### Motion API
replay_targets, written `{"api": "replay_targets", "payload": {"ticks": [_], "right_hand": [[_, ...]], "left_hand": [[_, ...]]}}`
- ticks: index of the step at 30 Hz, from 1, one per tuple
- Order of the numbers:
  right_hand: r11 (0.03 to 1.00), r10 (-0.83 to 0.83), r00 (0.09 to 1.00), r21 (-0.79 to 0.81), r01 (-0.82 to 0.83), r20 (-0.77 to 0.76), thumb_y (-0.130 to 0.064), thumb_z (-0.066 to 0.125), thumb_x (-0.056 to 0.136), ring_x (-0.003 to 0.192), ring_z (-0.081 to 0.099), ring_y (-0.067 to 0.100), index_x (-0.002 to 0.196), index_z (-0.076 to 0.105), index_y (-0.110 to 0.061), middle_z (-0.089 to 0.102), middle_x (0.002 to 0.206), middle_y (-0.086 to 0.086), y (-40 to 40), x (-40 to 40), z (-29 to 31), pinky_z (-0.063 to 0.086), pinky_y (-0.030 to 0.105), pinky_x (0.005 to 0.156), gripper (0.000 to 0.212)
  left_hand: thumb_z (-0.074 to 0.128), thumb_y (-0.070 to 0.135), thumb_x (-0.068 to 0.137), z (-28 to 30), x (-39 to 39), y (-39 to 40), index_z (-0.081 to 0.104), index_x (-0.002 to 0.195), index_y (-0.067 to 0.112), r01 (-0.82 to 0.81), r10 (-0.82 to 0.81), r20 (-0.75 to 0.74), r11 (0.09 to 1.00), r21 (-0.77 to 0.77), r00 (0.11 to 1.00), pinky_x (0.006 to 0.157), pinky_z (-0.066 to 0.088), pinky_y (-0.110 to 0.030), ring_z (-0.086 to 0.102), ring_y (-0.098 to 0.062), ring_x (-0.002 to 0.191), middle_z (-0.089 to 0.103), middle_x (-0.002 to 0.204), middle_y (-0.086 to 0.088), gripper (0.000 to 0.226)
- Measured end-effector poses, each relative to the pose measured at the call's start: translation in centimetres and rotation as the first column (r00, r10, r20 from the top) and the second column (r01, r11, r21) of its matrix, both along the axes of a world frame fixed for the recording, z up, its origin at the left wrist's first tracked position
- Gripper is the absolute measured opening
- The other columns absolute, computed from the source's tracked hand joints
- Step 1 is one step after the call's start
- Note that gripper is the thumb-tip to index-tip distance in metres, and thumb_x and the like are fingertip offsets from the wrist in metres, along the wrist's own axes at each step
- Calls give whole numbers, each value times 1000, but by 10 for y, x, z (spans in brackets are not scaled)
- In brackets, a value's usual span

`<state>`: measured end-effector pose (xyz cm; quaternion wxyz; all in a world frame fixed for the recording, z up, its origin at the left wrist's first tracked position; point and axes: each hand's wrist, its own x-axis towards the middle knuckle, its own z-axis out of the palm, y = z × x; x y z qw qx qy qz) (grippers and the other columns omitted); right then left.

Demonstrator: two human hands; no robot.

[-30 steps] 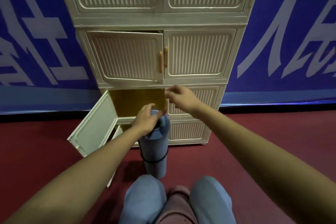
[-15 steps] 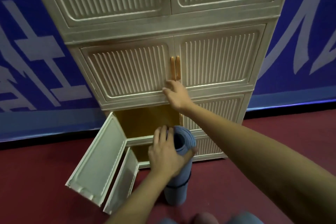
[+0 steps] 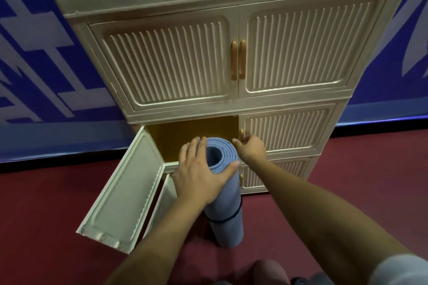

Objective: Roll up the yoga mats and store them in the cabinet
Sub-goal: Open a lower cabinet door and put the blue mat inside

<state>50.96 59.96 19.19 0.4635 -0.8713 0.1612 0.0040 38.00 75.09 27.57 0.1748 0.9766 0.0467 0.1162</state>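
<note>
While the view looks down the cabinet front, these lines run from left to right.

Banner: one blue wall banner (image 3: 41,71) with pale lettering, showing on both sides of the cabinet.
Open doors: two, both swung out to the left; the upper open door (image 3: 122,190) shows its inner face, the lower open door (image 3: 162,199) sits just behind its right edge.
Cabinet: one cream cabinet (image 3: 148,4) with ribbed doors; four closed doors show whole, and part of another row shows at the top edge.
Compartment: one open compartment (image 3: 190,132) with a yellow-brown back wall, third row, left side.
Left hand: one left hand (image 3: 201,176), fingers and thumb wrapped round the top of the mat.
Yoga mat: one blue rolled yoga mat (image 3: 228,222) standing upright on the red floor (image 3: 347,173) in front of the open compartment, bound by one dark band (image 3: 228,217).
Right hand: one right hand (image 3: 251,148), fingers loosely curled and apart, holding nothing, at the left edge of the closed third-row door; whether it touches the door handle (image 3: 241,134) cannot be told.
Handles: two orange handles (image 3: 238,60) side by side on the second-row doors.
</note>
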Motion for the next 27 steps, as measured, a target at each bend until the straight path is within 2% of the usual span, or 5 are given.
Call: {"api": "replay_targets", "payload": {"ticks": [5,9,13,20,27], "right_hand": [[958,45,998,-284,-31,42,-24,53,101,83,60,24,102,54,-17,62,91,4,2,8,-3,46,37,71,7],[931,175,974,-346,-116,144,-29,56,97,71,60,18,93,49,-24,61,79,-3,-13,-15,-17,45,33,59,9],[967,158,963,-231,-106,219,-30,58,92,61,52,17,84,43,-23,54,68,-4,-31,-69,-21,35,34,52,18],[996,-80,981,-18,84,176,-27,56,98,65,61,26,87,47,-24,63,70,-1,-113,-183,-45,45,41,60,15],[841,-415,909,395,371,30,-28,62,98,71,74,30,91,61,-15,70,84,14,-170,-229,-37,63,49,70,15]], "left_hand": [[26,100,66,-2,9,-24,31,158,24,22,-22,-1,999,26,1000,113,40,-44,21,-16,150,31,163,6,120],[32,99,72,2,17,-28,24,161,24,21,-18,-49,998,55,999,113,38,-45,17,-18,151,24,166,5,117],[32,100,70,10,12,-26,16,162,24,36,-30,-112,998,53,993,113,40,-50,13,-21,152,18,167,4,120],[26,109,50,26,-10,-36,10,161,22,66,-44,-263,995,74,964,114,37,-52,13,-29,151,16,165,0,142],[56,106,39,34,-28,-50,-8,162,21,100,-43,-392,987,125,919,120,27,-58,-1,-41,153,-6,169,-9,162]]}}
